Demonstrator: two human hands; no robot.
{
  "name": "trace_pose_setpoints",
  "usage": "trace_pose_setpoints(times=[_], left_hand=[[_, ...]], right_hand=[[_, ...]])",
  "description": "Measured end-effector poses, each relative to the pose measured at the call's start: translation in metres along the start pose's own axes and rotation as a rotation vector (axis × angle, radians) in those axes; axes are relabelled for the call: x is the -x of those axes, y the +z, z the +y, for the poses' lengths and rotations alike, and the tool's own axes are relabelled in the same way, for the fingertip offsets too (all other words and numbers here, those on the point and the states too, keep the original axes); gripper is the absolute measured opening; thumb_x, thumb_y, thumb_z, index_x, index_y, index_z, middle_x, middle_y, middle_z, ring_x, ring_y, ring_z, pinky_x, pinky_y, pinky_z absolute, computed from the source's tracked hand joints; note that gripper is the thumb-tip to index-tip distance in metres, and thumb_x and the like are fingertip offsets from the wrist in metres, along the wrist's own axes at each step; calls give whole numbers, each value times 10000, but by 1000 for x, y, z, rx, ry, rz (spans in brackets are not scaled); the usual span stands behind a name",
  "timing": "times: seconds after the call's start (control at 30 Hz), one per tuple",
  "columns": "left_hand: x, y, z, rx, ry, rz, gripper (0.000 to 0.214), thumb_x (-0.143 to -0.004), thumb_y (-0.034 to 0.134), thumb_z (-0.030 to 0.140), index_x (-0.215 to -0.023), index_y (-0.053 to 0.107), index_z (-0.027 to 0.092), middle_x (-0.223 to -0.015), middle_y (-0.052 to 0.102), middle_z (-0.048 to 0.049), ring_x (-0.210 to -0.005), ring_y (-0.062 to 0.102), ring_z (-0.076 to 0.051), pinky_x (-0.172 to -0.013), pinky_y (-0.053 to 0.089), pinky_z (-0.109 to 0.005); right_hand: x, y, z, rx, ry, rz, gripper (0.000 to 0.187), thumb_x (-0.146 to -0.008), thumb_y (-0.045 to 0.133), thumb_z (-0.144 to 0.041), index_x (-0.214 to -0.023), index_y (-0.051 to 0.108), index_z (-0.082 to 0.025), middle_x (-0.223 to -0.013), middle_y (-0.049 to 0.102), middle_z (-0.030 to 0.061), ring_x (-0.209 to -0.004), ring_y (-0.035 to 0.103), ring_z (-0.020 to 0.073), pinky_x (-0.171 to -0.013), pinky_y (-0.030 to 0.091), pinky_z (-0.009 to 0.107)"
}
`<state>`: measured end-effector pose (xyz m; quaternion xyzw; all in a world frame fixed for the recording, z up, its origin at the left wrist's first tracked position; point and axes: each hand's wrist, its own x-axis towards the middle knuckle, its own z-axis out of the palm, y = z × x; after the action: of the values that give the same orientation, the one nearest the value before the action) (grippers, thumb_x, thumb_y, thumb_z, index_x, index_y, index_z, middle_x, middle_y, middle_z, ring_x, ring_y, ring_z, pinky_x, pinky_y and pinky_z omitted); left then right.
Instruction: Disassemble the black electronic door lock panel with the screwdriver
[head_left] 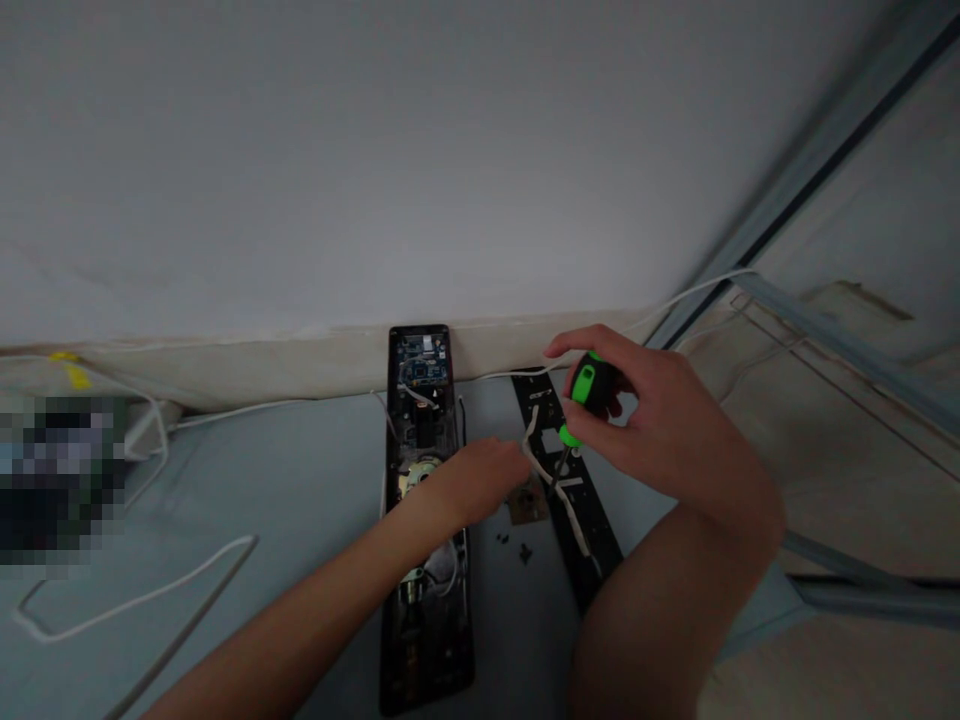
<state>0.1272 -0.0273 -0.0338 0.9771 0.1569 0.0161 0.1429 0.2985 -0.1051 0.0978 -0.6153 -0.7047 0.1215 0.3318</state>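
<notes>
A pale blue-grey bench (300, 470) carries a long black housing (427, 650), one end at the far edge — and, toward the right edge, a slotted black plate (592, 505). Between them lie a square brownish piece (530, 508) and, nearer the near edge, dark bits (526, 553). A white cord (246, 541) lies left — well apart.

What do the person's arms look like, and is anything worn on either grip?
Both arms are bare as far as they show, with no sleeve, watch or bracelet visible. The left grip and right grip are ungloved; I can't make out any rings.
</notes>
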Motion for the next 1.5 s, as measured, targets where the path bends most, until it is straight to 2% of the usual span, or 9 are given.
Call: trace_pose_setpoints(times=[0.2,0.3,0.43,0.5,0.6,0.77,1.07,1.3,1.5], left_hand=[[24,-44,-8,33,-27,-5,271,-891,574,-5,-961,758,182,-904,753,-58,-867,736,-228,-782,552,-312],[47,-64,-25,61,-67,172,215,-946,578,79,-1010,758,176,-944,747,-62,-875,723,-211,-780,546,-301],[81,-75,-56,101,-144,367,199,-985,599,195,-1110,753,210,-1073,745,-53,-952,710,-207,-864,548,-327],[96,-77,-69,100,-195,455,190,-987,615,242,-1119,750,218,-1102,744,-50,-1003,704,-216,-918,544,-346],[111,-78,-85,106,-251,533,187,-991,614,273,-1101,748,202,-1068,741,-53,-973,703,-212,-914,552,-351],[119,-79,-99,184,-260,516,203,-998,583,244,-1117,740,197,-1089,734,-58,-980,696,-207,-940,557,-370],[120,-67,-106,369,-258,471,307,-1024,533,205,-1309,648,221,-1255,696,-72,-1070,685,-200,-1005,559,-400],[120,-67,-109,415,-237,469,302,-1050,472,197,-1284,662,219,-1257,704,-74,-1134,674,-201,-1037,545,-402],[117,-66,-110,433,-226,463,315,-1044,466,174,-1279,670,216,-1249,714,-74,-1149,670,-202,-1059,521,-411]], right_hand=[[-6,8,-1,-104,-89,6,432,-788,618,-91,-1190,645,-247,-829,684,-64,-644,609,90,-666,503,244],[-11,16,-7,-201,-150,39,428,-809,637,-93,-1205,636,-255,-916,690,-49,-713,640,96,-696,531,244],[-21,36,-21,-305,-210,110,428,-836,666,-108,-1229,623,-272,-968,690,-34,-767,660,116,-730,557,272],[-27,48,-28,-359,-226,169,459,-836,686,-116,-1256,608,-281,-990,689,-22,-792,663,133,-740,569,297],[-37,68,-38,-431,-224,293,507,-833,723,-140,-1295,584,-298,-989,688,-3,-815,669,169,-694,579,333],[-53,97,-48,-407,-281,467,454,-848,773,-212,-1267,626,-306,-1050,681,20,-948,706,227,-791,626,418],[-66,130,-50,-172,-359,463,471,-907,730,-213,-1344,606,-336,-1199,705,27,-1004,729,204,-894,657,418],[-67,131,-50,-170,-381,432,529,-878,754,-153,-1349,602,-339,-1157,736,13,-992,734,193,-863,658,385],[-68,133,-49,-157,-380,488,524,-869,761,-159,-1339,603,-327,-1163,727,23,-972,734,204,-859,657,408]])
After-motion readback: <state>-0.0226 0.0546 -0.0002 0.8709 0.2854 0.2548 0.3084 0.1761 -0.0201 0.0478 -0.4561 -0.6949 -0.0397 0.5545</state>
